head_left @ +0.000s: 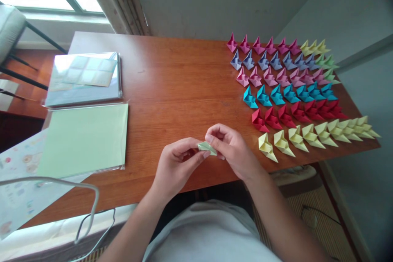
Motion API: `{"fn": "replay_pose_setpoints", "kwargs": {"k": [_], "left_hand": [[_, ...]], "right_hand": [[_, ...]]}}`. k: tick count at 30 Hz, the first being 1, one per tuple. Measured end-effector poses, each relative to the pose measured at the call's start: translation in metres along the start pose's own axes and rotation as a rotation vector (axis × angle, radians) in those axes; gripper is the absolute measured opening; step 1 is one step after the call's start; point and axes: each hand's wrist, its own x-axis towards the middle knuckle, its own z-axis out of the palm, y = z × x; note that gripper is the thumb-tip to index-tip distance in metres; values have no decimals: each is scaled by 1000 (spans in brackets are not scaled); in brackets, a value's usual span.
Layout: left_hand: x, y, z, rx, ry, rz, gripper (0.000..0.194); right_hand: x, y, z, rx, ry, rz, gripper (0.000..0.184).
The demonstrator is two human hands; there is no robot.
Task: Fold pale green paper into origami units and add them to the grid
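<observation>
Between my two hands, just above the table's near edge, is a small piece of folded light green paper (207,147). My left hand (179,163) pinches its left side between thumb and fingers. On the other side, my right hand (229,147) has its thumb and fingertips closed on the paper's right end. Part of the paper is hidden behind the fingers. Right of my right hand stands a row of pale yellow folded paper boats (283,143), the nearest of the folded pieces.
More paper boats in red (272,118), blue (263,95), pink (269,77), lilac (263,61) and magenta (257,45) line the right of the wooden table (172,86). At left lie a green paper stack (89,137), a wrapped pack (58,94) and a white cable (97,196).
</observation>
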Motion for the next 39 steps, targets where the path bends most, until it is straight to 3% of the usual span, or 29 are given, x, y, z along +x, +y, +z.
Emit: {"fn": "replay_pose_setpoints", "kwargs": {"k": [3,7,13,17,19,22,25,28,33,37,39], "left_hand": [[0,0,0,-17,37,-1,12],[2,2,-1,-82,69,-9,13],[4,1,-5,-135,38,-17,11],[4,1,-6,-69,-15,42,7],[3,0,-5,35,11,159,4],[1,-4,-4,373,198,465,11],[-2,-10,-3,735,327,759,30],[-3,-18,-3,884,267,901,40],[-5,-17,1,759,179,821,41],[-4,-4,3,538,209,600,27],[-2,1,2,457,159,450,19]], "right_hand": [[-4,-2,2,-206,131,-227,20],[-13,-10,1,-542,97,-429,16],[-17,-14,-5,-620,-18,-497,19],[-15,-10,-7,-625,38,-543,24],[-14,-6,-5,-597,133,-531,29],[-14,-1,-1,-493,236,-393,22],[-15,2,2,-221,140,-224,26],[-16,2,4,-23,79,-156,29],[-15,3,4,-151,166,-190,15],[-17,1,2,-467,211,-350,7],[-18,-3,2,-586,192,-440,6]]}}
